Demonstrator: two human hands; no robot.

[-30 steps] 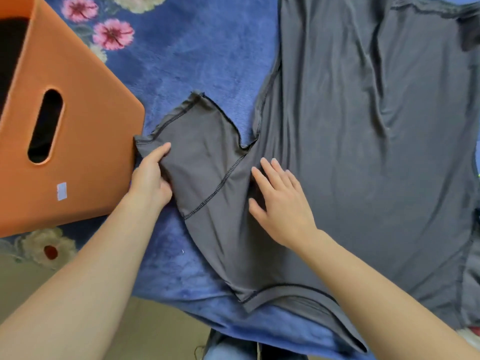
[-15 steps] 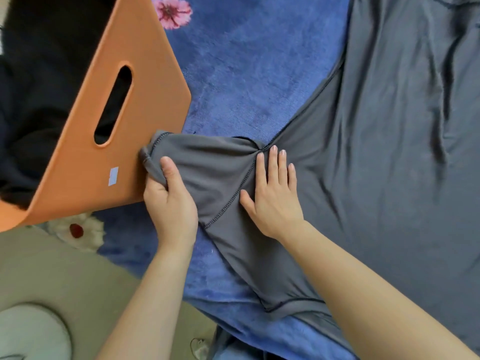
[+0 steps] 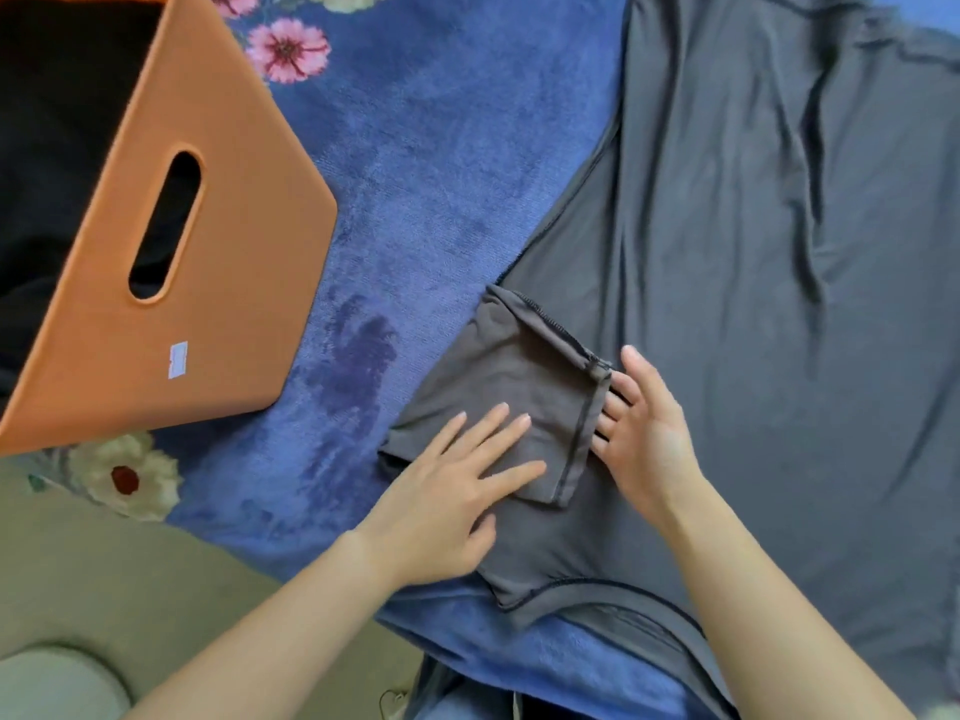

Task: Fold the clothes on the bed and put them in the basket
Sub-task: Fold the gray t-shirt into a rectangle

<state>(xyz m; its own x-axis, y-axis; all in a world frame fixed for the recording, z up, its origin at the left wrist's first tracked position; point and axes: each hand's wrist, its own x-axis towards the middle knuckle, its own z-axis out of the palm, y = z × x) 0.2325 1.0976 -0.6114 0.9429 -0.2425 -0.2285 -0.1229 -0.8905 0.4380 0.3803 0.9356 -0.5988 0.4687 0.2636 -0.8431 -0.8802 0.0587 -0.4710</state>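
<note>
Across the bed (image 3: pixel 441 148), the left hand (image 3: pixel 447 501) lies spread flat on the grey T-shirt's (image 3: pixel 779 252) folded sleeve (image 3: pixel 524 376). The right hand's (image 3: pixel 644 449) grip is spread too, fingers (image 3: pixel 623 392) partly hidden beneath the hem. The orange basket (image 3: pixel 234 226) is cut off.

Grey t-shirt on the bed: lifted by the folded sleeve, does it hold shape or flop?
Likely flops: the thin grey jersey t-shirt lies in soft wrinkles, conforming to the blue floral blanket. The folded sleeve probably falls open once the flat left hand lifts. Seems light.
</note>
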